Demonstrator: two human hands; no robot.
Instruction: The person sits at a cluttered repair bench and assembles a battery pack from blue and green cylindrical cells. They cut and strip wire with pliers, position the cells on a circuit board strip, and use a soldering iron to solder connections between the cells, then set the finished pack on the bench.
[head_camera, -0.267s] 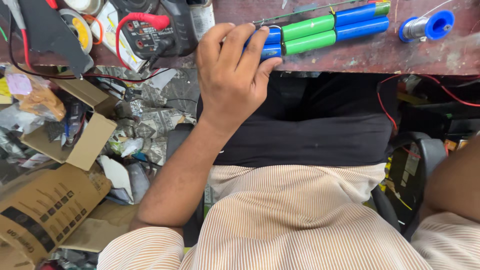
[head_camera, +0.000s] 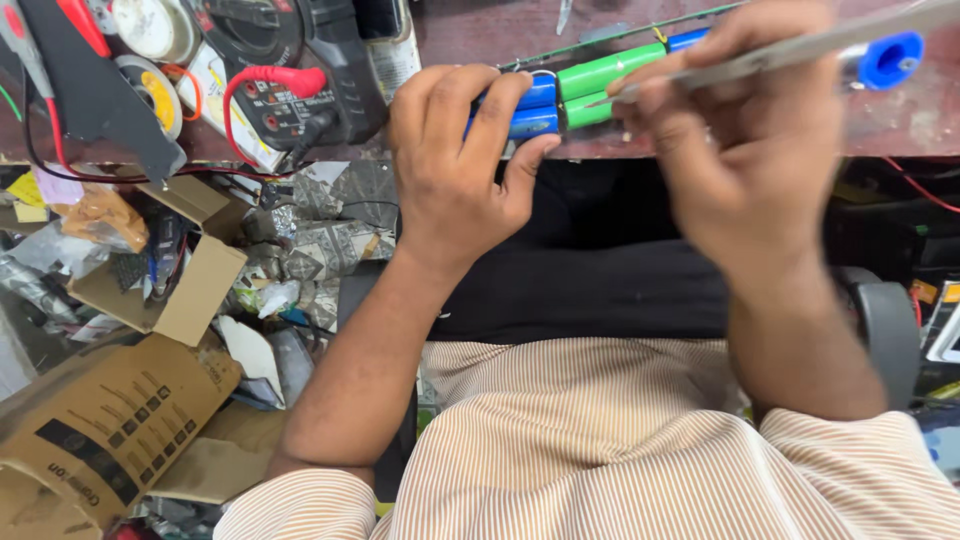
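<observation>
My left hand (head_camera: 462, 160) rests at the near edge of the dark red workbench (head_camera: 500, 30), its fingers curled over the blue end of a pack of cylindrical battery cells (head_camera: 600, 75), blue and green, lying side by side. My right hand (head_camera: 750, 150) is over the pack's right part and holds a long thin metal tool (head_camera: 800, 48) that points left at the green cells. The hand is blurred by motion. A blue spool (head_camera: 890, 58) lies behind the tool at the right.
A black multimeter with red leads (head_camera: 290, 70) and solder reels (head_camera: 150, 40) sit on the bench at left. Cardboard boxes (head_camera: 110, 420) and scattered clutter cover the floor at left. A chair armrest (head_camera: 885, 320) stands at my right.
My right hand has come up from my lap over the battery pack with the thin metal tool. My left hand stays on the blue cells.
</observation>
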